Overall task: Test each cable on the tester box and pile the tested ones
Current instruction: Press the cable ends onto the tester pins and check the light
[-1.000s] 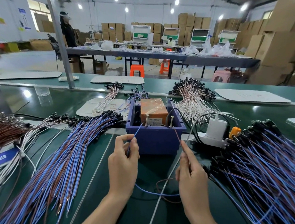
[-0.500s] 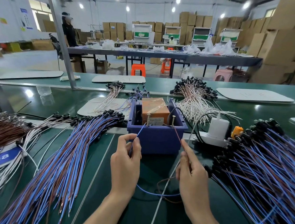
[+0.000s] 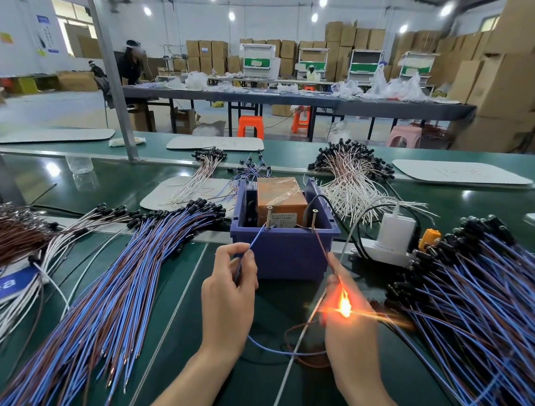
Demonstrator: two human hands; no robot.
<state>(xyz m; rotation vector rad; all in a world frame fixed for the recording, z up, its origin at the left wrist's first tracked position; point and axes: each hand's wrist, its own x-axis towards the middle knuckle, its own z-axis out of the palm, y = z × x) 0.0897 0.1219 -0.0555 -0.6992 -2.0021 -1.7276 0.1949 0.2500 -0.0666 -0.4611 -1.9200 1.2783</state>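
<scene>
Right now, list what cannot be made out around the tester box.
Head view only:
- Lit cable end in right hand: glare washes it out.
- Tester box label: print too small.
- Tip of blue wire at left screw: contact too small to tell.
- Right cable pile: cut off by frame edge.

Our blue-and-brown cable [image 3: 280, 351] loops below the grip; its ends touch screws [image 3: 269, 217] on the purple tester box [image 3: 282, 258] ahead.

Left hand [image 3: 228, 299], right hand [image 3: 352, 333]: pinch grips.

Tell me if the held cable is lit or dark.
Lit: a bright orange glow shines at the right hand, with both wire ends held at the screws on the box.
</scene>
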